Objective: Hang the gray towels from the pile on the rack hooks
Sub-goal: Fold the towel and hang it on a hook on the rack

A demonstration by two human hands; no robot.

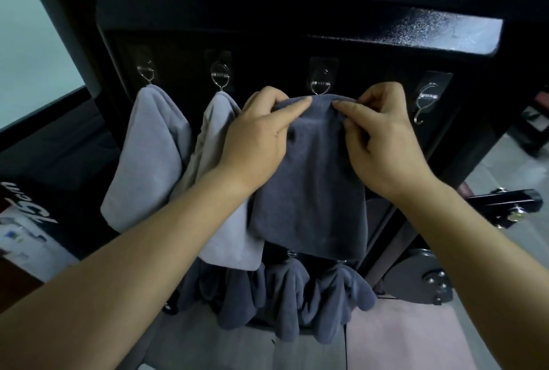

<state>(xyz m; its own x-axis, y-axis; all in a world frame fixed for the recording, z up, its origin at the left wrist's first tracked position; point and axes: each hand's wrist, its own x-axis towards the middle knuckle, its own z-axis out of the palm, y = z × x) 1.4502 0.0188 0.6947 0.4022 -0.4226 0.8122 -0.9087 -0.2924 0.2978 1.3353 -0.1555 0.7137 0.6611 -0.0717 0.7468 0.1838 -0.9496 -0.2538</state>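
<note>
Both hands, left (pixel 252 144) and right (pixel 383 144), pinched the dark towel's (pixel 312 185) top edge close together just under the third hook (pixel 320 84), seemingly to feed it on, beside two hung light towels (pixel 148 158).

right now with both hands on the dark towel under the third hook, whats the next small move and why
Probably lift the dark gray towel a little and slip its top edge over the third hook. The left hand and right hand pinch that edge just below the hook, which looks bare, while the two hooks to its left already carry light gray towels.
</note>
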